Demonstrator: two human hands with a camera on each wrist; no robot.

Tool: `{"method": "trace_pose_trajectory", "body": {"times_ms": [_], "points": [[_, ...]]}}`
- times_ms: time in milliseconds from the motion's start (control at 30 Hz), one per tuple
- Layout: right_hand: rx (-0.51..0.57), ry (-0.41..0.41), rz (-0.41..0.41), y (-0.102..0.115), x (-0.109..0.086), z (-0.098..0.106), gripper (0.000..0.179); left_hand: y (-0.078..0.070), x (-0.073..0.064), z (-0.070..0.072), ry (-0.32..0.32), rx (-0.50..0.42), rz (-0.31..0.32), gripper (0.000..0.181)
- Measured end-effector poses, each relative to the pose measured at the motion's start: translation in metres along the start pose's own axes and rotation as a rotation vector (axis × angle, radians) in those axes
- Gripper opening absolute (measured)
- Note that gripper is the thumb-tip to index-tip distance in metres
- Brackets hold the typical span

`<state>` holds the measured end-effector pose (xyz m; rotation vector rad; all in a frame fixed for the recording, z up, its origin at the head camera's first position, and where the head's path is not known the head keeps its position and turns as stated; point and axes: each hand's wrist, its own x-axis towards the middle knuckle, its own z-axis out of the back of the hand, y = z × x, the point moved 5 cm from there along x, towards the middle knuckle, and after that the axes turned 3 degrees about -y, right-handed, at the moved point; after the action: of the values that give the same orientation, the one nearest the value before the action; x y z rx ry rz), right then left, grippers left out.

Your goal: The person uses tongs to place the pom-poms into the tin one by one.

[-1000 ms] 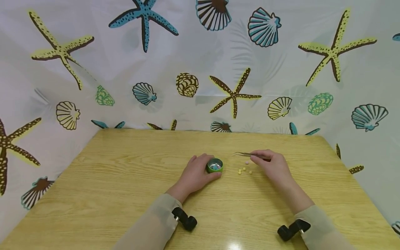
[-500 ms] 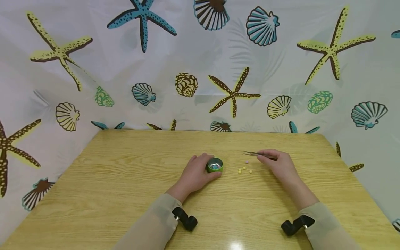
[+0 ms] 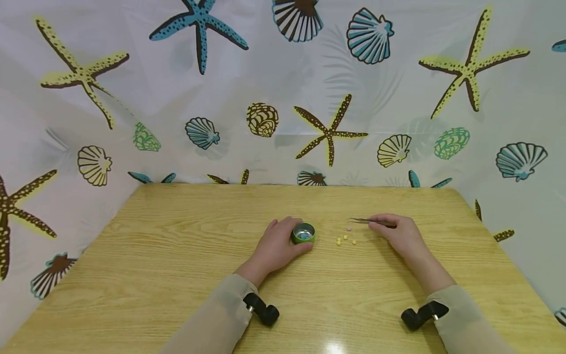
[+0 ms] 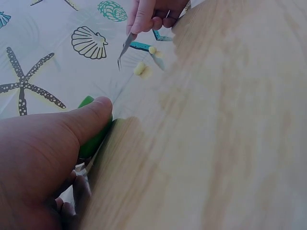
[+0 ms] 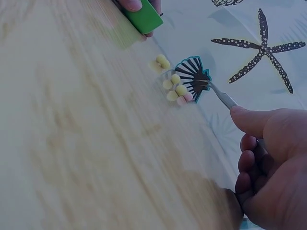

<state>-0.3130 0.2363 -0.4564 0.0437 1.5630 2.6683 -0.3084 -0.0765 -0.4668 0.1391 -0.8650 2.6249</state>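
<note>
In the head view my left hand [image 3: 275,250] holds a small round green tin [image 3: 308,241], thumb on its near side and fingers round the far side. Bluish bits lie inside its silvery interior. The left wrist view shows the thumb pressed along the green wall [image 4: 94,140]. Over to the right, my right hand [image 3: 402,238] pinches thin metal tweezers [image 3: 364,221] with bent tips pointing left, above the table. Nothing shows between the tips. Several small yellow balls [image 3: 345,237] and one pinkish ball [image 3: 349,228] lie between tin and right hand.
A wooden table [image 3: 177,255] lies under both hands. Behind and beside it hangs a white cloth [image 3: 247,64] printed with starfish and shells. Black wrist mounts [image 3: 424,315] sit on both sleeves.
My right hand has moved right with the tweezers, away from the tin. The left hand and tin have stayed in place, and the loose balls lie as before.
</note>
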Motion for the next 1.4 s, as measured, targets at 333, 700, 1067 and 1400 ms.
{"method": "trace_pose_trajectory", "body": {"times_ms": [333,700,1067,1400], "points": [[-0.036,0.032,0.0,-0.0039,0.0009,0.003,0.036,-0.0005,-0.0004,-0.0005,0.005,0.001,0.007,0.067],[-0.06,0.033,0.007,-0.0035,0.0019,0.0045,0.035,0.0,0.0005,0.0005,0.001,0.001,0.005,0.067],[-0.084,0.037,0.025,-0.006,0.003,0.004,0.035,0.0008,0.0006,0.0001,-0.003,0.005,0.004,0.067],[-0.122,0.039,0.041,-0.0065,0.0036,0.0035,0.031,0.0005,0.0,0.0005,0.003,-0.007,0.006,0.067]]}}
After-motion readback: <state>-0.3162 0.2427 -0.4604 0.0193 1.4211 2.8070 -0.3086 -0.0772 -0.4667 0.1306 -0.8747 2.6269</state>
